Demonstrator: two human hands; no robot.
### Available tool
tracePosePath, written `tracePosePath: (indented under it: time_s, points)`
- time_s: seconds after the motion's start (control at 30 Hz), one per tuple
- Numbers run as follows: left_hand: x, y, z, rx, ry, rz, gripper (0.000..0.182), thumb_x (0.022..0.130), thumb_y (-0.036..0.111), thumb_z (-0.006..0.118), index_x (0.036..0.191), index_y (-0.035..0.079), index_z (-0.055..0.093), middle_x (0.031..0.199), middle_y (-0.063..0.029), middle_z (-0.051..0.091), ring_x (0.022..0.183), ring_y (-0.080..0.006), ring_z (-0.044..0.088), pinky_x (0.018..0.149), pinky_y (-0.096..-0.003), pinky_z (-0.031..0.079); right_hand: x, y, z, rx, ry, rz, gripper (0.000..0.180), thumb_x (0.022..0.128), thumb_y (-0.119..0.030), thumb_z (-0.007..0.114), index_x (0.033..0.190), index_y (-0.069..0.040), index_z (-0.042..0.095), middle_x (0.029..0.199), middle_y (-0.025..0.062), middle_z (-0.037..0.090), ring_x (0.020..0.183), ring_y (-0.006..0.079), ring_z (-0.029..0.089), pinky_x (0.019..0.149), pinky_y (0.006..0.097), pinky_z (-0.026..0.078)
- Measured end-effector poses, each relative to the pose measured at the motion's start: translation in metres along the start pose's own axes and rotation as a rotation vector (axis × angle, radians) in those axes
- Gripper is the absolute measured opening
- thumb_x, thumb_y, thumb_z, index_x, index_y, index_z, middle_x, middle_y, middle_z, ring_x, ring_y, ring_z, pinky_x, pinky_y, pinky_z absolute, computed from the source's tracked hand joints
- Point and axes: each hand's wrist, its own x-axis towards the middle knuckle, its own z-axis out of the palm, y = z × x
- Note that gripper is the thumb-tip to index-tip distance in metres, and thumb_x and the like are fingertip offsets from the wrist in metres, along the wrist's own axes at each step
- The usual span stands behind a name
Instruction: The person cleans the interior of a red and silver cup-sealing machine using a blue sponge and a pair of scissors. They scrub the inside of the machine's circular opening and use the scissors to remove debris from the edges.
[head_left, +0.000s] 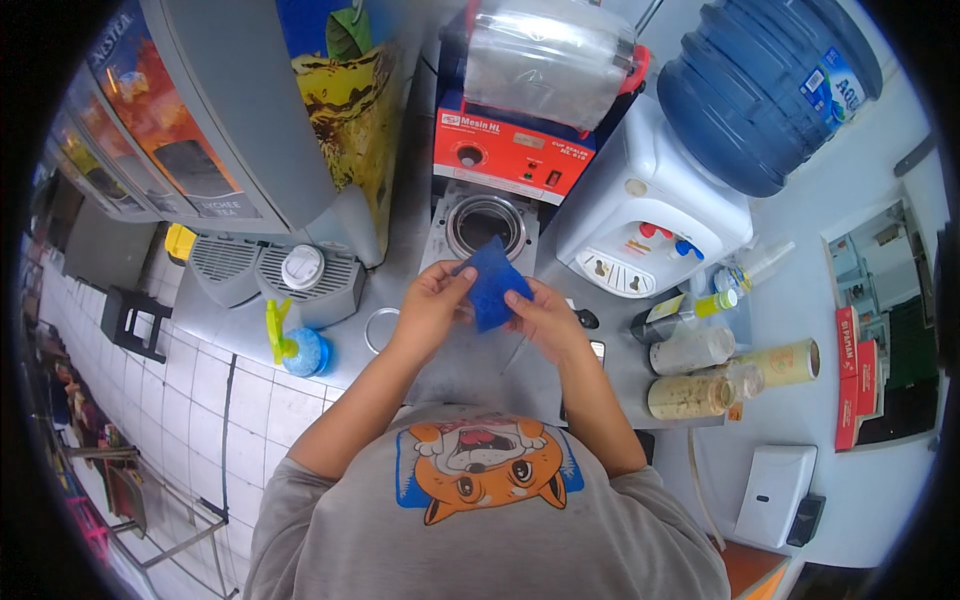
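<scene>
Both of my hands hold a blue cloth or pad over the steel counter, between thumbs and fingers. My left hand (431, 304) grips the left edge of the blue cloth (491, 286), and my right hand (550, 319) pinches its right edge. Just beyond the cloth is the round metal ring (486, 225) of a red and blue cup sealer (514, 154), with a roll of clear film (544, 67) on top. A loose metal ring (381, 330) lies left of my left wrist. A thin pointed item (514, 355) lies below my right hand.
Left stand a drink dispenser (315, 135), a white lidded cup (303, 267) on its drip tray and a blue spray bottle (306, 352). Right are a water dispenser (660, 195), a dark bottle (667, 316), several jars (690, 396) and a phone (598, 351) partly behind my forearm.
</scene>
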Motion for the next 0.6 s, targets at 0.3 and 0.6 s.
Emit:
tracePosePath:
  time_s: [0.3, 0.6]
  points:
    - [-0.014, -0.029, 0.012, -0.08, -0.115, -0.163, 0.027, 0.094, 0.029, 0.066, 0.108, 0.006, 0.06, 0.099, -0.0034, 0.067, 0.084, -0.0127, 0.066, 0.073, -0.0275, 0.053, -0.004, 0.016, -0.003, 0.467, -0.074, -0.271, 0.027, 0.096, -0.021, 0.06, 0.118, -0.005, 0.054, 0.121, 0.0158, 0.062, 0.113, 0.0263, 0.061, 0.099, 0.0432, 0.048]
    - [0.0, -0.034, -0.009, 0.481, -0.066, 0.027, 0.039, 0.092, 0.029, 0.067, 0.121, 0.004, 0.06, 0.107, -0.0076, 0.066, 0.092, -0.0195, 0.065, 0.077, -0.0313, 0.051, 0.03, -0.01, 0.003, -0.092, 0.162, -0.185, 0.024, 0.095, -0.021, 0.064, 0.111, -0.004, 0.062, 0.105, 0.0132, 0.065, 0.089, 0.0217, 0.066, 0.075, 0.0288, 0.053]
